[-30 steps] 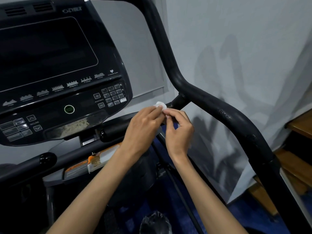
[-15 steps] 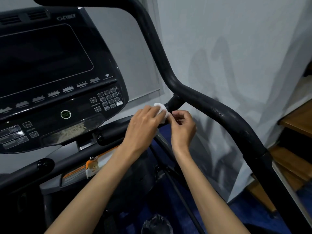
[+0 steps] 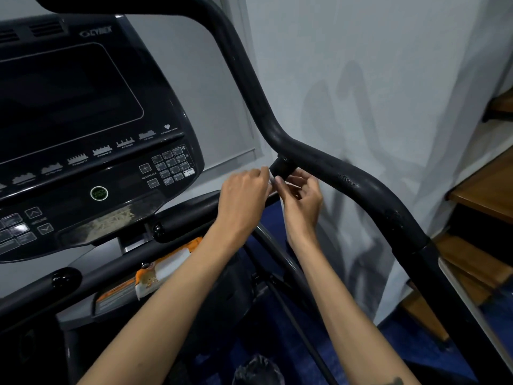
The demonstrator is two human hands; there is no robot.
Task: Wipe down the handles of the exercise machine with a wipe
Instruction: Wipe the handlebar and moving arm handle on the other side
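A thick black handle bar [image 3: 347, 176] of the exercise machine curves down from the top to the lower right, with scuffed spots on its surface. A short black stub [image 3: 281, 166] branches off its underside. My left hand [image 3: 244, 193] and my right hand [image 3: 301, 198] meet just below that stub, fingertips pinched together. Only a small sliver of the white wipe [image 3: 270, 180] shows between the fingers; most of it is hidden by my left hand. A lower black grip [image 3: 188, 215] runs leftward behind my left wrist.
The black console [image 3: 83, 140] with screen and keypad fills the left. An orange-and-white warning label [image 3: 155, 273] sits under it. A pale wall [image 3: 374, 79] stands close behind the bar, wooden steps [image 3: 485, 195] to the right, blue floor [image 3: 277, 343] below.
The white wipe, plainly visible above my left fingers before, is now almost hidden. Both hands have shifted slightly up and right toward the stub. The view has drifted a little.
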